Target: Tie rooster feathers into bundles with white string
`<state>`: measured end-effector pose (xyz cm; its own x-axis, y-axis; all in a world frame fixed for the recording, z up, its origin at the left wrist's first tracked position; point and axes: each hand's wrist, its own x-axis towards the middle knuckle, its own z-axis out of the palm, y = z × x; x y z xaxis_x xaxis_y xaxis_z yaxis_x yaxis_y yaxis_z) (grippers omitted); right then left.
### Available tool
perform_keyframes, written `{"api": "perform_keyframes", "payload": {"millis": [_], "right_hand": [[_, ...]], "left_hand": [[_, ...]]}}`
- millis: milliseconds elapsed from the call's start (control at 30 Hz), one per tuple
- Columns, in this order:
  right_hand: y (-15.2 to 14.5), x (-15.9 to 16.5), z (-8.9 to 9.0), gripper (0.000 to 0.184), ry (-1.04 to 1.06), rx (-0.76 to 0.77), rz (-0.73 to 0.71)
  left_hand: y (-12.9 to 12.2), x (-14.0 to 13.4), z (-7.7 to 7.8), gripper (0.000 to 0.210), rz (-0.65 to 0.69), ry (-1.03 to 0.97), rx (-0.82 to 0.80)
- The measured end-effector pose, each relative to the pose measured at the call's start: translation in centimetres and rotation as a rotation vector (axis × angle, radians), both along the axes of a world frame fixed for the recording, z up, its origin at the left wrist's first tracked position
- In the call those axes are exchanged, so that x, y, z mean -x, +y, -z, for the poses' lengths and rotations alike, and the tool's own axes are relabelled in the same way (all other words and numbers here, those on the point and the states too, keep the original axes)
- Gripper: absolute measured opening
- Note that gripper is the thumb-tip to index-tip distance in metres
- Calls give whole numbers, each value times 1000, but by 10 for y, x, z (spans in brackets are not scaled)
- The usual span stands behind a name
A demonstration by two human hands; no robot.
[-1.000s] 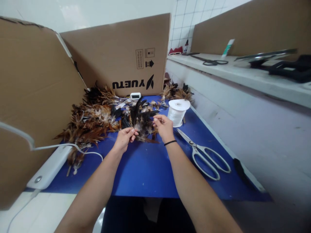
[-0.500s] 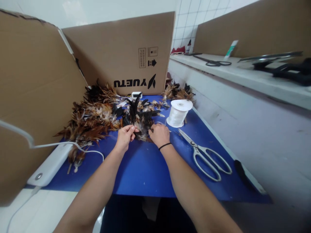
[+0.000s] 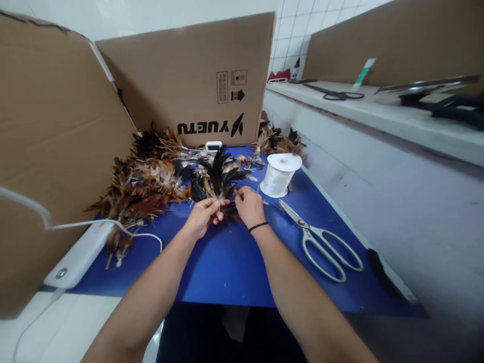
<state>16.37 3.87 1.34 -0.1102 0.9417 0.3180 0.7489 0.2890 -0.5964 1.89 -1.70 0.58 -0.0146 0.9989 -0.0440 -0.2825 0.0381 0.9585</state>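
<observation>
Between my hands a fan of black feathers (image 3: 218,174) stands up, with paler fluff at its base. My left hand (image 3: 206,214) pinches the feathers' lower end between thumb and fingers. Just right of it, my right hand (image 3: 248,204) has its fingers curled inward by the edge of the feathers; its fingertips are mostly hidden, and what they hold cannot be made out. A spool of white ribbon (image 3: 278,179) stands beyond my right hand. Large silver scissors (image 3: 313,234) lie partly spread on the blue mat (image 3: 223,272), right of my right wrist.
Brown feather bundles (image 3: 143,176) heap along the left, and more feathers (image 3: 280,141) lie at the back right. Cardboard panels (image 3: 170,85) wall the left and back. A white power bank (image 3: 81,254) with a cable sits at left. A black-handled tool (image 3: 385,275) rests near the right edge.
My left hand has moved slightly right and nearer to me. The black feathers now spread upright in a fan above it. My right hand stays almost in place.
</observation>
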Motion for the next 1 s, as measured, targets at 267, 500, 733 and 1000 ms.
{"api": "perform_keyframes", "payload": {"millis": [267, 500, 733, 1000], "right_hand": [[10, 4, 12, 12, 683, 228, -143], [10, 6, 6, 17, 1025, 393, -60], [14, 4, 12, 23, 921, 315, -52], [7, 6, 11, 15, 628, 121, -309]], "left_hand": [[4, 1, 1, 23, -97, -116, 74], [4, 4, 0, 19, -179, -153, 80], [4, 7, -4, 18, -221, -161, 60], [5, 11, -5, 25, -235, -161, -16]]}}
